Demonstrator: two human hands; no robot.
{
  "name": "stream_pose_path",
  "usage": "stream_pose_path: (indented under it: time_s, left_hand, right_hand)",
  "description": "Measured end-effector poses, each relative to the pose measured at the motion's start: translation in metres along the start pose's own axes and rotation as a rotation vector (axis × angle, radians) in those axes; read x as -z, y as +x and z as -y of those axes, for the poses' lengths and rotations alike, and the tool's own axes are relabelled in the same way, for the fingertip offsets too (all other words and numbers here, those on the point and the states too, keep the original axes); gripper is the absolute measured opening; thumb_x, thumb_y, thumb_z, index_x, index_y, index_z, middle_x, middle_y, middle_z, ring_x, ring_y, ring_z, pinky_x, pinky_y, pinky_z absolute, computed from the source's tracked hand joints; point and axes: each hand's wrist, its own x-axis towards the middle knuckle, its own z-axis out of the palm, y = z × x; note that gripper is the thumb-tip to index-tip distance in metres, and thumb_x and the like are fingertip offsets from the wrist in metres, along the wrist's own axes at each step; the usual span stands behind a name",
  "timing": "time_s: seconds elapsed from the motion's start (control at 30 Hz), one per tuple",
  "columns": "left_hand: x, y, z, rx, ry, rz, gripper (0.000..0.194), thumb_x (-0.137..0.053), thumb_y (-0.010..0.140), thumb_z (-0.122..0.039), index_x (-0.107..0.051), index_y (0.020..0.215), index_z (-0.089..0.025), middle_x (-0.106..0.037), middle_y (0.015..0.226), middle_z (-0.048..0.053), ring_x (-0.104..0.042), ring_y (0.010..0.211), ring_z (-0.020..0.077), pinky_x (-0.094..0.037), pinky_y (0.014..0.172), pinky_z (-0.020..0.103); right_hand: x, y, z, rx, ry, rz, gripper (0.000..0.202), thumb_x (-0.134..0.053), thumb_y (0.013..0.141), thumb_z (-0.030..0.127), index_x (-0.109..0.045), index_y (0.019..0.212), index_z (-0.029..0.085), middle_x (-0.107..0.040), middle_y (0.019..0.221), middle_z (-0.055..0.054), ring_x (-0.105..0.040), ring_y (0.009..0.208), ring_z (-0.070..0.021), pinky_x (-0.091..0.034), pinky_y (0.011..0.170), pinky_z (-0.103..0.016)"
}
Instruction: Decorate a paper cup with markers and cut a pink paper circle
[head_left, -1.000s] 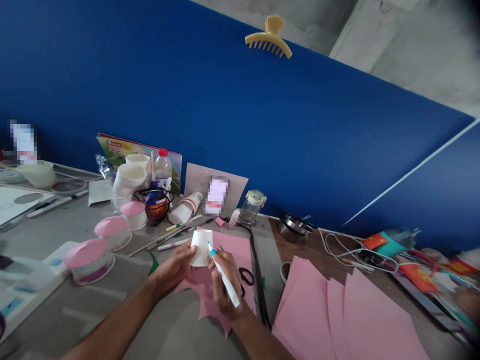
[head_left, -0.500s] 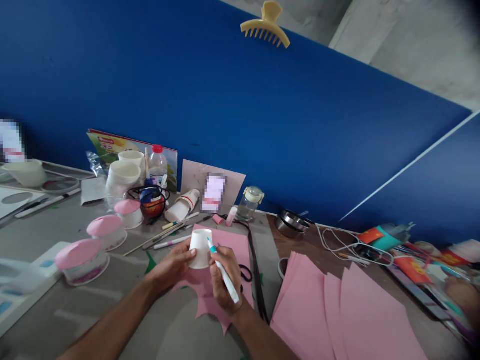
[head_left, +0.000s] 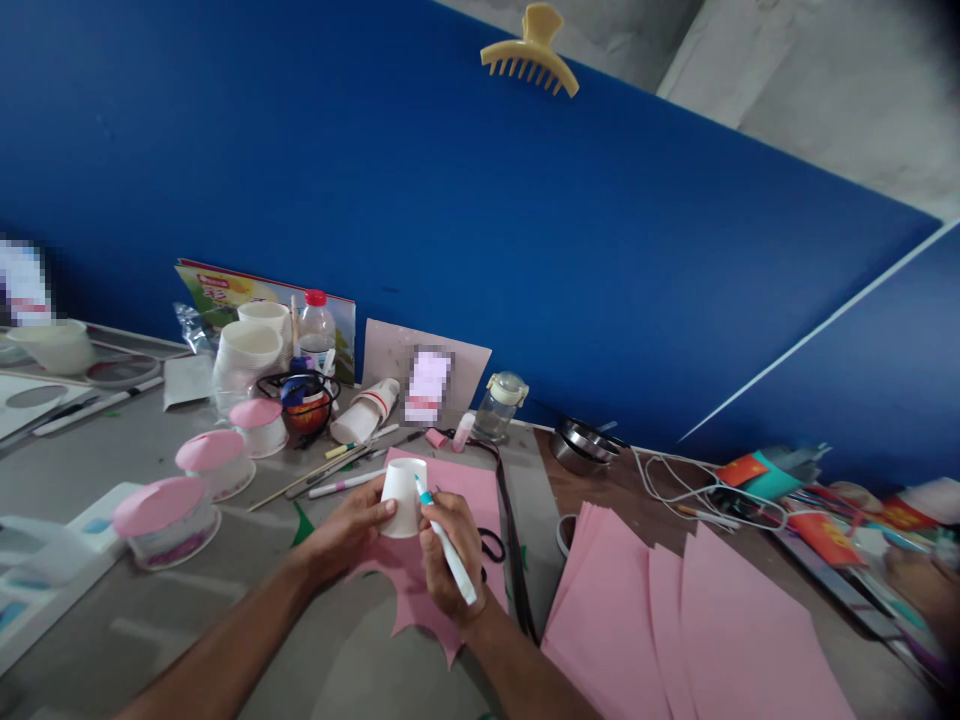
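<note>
A white paper cup [head_left: 403, 500], upside down, is gripped at its left side by my left hand [head_left: 352, 530], thumb on the front. My right hand [head_left: 454, 555] is closed round a white marker [head_left: 454, 562], whose teal tip meets or nearly meets the cup's right side. Beneath both hands lies a pink sheet [head_left: 465, 480] with a jagged cut edge. Black scissor handles [head_left: 492, 546] show just right of my right hand, their blades hidden.
Pink-topped cups [head_left: 161, 520] stand at the left. Behind are stacked cups [head_left: 247, 355], a phone [head_left: 428, 385] and a glass jar [head_left: 501, 405]. Pink sheets [head_left: 607, 610] lie at the right, below a white cable [head_left: 667, 480]. A person's hand [head_left: 919, 585] shows at the far right.
The cup has shifted very slightly to the right in my left hand. My right hand with the marker has hardly moved.
</note>
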Motion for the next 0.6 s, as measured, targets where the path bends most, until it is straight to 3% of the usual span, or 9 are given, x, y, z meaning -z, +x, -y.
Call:
stream_pose_path:
  time_s: [0.6]
  left_hand:
    - [-0.0023, 0.0005, -0.0017, 0.015, 0.015, -0.042, 0.051, -0.082, 0.068, -0.033, -0.068, 0.113, -0.015, -0.071, 0.097, 0.010, -0.063, 0.082, 0.0208, -0.045, 0.074, 0.028]
  right_hand:
    - [-0.0010, -0.0015, -0.0028, 0.018, -0.033, 0.006, 0.022, -0.043, 0.097, 0.023, -0.058, 0.113, 0.021, -0.061, 0.100, -0.010, -0.062, 0.093, -0.0212, -0.055, 0.079, -0.037]
